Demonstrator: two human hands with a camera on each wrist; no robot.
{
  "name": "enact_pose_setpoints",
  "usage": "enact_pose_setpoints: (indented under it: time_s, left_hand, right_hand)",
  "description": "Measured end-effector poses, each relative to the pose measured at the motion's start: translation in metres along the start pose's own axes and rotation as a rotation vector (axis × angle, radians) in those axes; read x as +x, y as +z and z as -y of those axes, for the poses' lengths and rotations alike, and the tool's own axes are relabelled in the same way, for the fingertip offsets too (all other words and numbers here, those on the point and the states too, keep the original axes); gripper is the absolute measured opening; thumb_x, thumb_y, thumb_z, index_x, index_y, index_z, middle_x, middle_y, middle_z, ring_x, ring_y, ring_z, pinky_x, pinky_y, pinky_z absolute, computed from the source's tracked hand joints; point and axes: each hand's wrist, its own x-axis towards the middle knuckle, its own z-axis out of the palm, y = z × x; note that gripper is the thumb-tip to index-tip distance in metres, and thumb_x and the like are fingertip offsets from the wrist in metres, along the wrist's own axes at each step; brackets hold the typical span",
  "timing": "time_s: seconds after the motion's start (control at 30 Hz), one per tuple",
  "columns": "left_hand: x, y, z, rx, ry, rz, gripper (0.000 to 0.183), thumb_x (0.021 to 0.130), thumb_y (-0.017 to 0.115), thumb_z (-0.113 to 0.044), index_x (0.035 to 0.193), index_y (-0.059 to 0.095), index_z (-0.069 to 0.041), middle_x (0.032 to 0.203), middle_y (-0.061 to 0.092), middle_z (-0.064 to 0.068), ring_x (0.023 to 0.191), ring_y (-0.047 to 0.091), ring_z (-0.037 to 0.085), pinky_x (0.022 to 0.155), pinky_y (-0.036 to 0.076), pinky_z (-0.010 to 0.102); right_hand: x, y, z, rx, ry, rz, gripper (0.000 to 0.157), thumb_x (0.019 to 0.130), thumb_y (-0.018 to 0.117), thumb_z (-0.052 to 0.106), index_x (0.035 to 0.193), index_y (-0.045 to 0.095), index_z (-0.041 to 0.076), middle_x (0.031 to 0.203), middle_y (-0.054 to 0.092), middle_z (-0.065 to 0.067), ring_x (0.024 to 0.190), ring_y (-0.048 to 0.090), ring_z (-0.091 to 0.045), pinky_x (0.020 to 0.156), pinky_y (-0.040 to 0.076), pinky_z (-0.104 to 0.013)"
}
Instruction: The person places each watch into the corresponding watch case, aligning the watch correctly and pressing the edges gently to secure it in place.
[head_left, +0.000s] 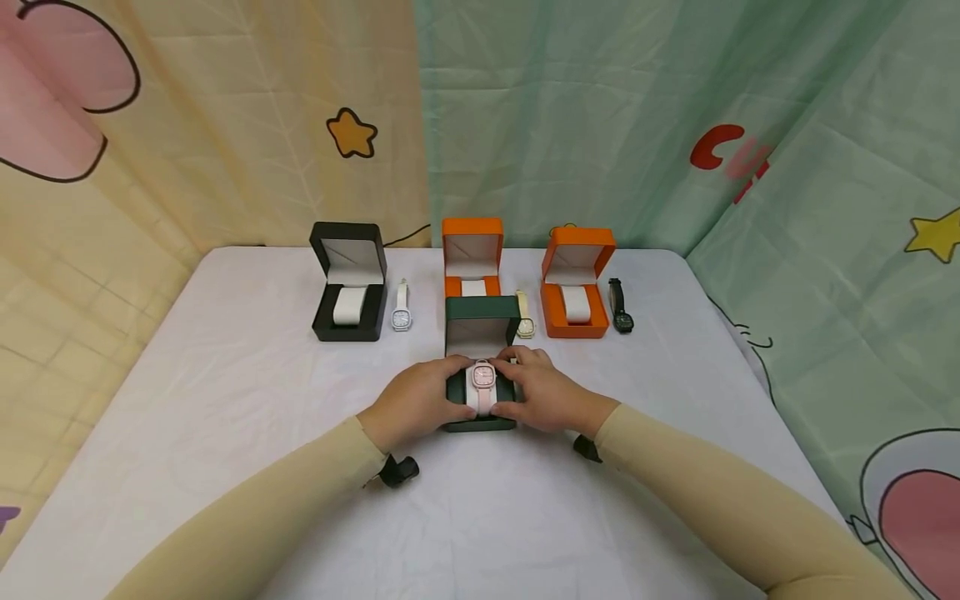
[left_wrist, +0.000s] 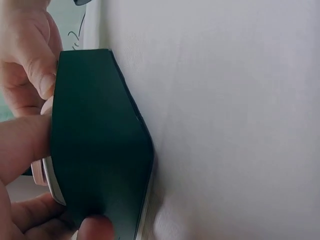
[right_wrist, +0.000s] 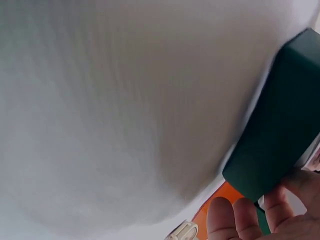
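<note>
A pink watch [head_left: 483, 377] is wrapped on a white cushion [head_left: 471, 393], which sits in the open green watch box [head_left: 482, 307]. From the left side, my left hand [head_left: 422, 394] pinches the watch on its cushion, index finger above and thumb below. My right hand [head_left: 553, 392] does likewise on the right side. In the left wrist view the green box's outer wall [left_wrist: 100, 130] hides most of the watch. The right wrist view shows the box's other side [right_wrist: 275, 120], with the right fingers [right_wrist: 220, 217] at its edge.
Behind stand an open black watch box [head_left: 348, 329] and two orange ones, in the middle [head_left: 472, 227] and at right [head_left: 576, 329], each with a white cushion. A white watch [head_left: 401, 312], a gold-toned watch [head_left: 525, 321] and a black watch [head_left: 621, 312] lie beside them on the white-covered table.
</note>
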Motion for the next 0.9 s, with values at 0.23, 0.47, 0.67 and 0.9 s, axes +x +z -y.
enact_pose_setpoints:
  time_s: [0.23,0.47,0.67,0.9]
  left_hand:
    - [-0.004,-0.007,-0.001,0.079,0.006,-0.033,0.070,0.082,0.091,-0.044,0.142,0.067,-0.017,0.133,0.064,0.004,0.106,0.068,0.021,0.093,0.057,0.039]
    - [-0.001,-0.010,0.002,0.058,-0.028,0.041,0.072,0.081,0.091,-0.043,0.145,0.065,-0.023,0.110,0.061,0.004,0.082,0.058,0.017,0.074,0.050,0.030]
    - [0.004,-0.006,0.007,0.051,-0.016,0.058,0.066,0.083,0.089,-0.041,0.141,0.066,-0.018,0.114,0.065,0.006,0.087,0.060,0.017,0.080,0.053,0.033]
    - [0.006,-0.004,0.007,0.021,-0.034,0.077,0.062,0.085,0.087,-0.040,0.138,0.066,-0.017,0.123,0.069,0.006,0.097,0.062,0.018,0.092,0.055,0.038]
  right_hand:
    - [-0.001,0.001,0.001,-0.017,0.005,0.002,0.074,0.096,0.076,0.045,0.159,0.048,0.017,0.158,0.042,-0.007,0.140,0.040,-0.035,0.117,0.045,-0.049]
    - [-0.001,0.001,0.002,-0.025,0.021,0.012,0.074,0.097,0.075,0.045,0.160,0.047,0.018,0.159,0.040,-0.006,0.139,0.040,-0.034,0.117,0.045,-0.048]
    - [0.000,0.002,0.002,-0.064,0.017,0.010,0.076,0.097,0.075,0.048,0.160,0.046,0.017,0.159,0.041,-0.007,0.136,0.041,-0.034,0.114,0.047,-0.047]
    - [0.001,0.002,0.002,-0.076,0.026,0.017,0.077,0.096,0.074,0.050,0.161,0.045,0.017,0.158,0.040,-0.007,0.133,0.043,-0.032,0.112,0.048,-0.045]
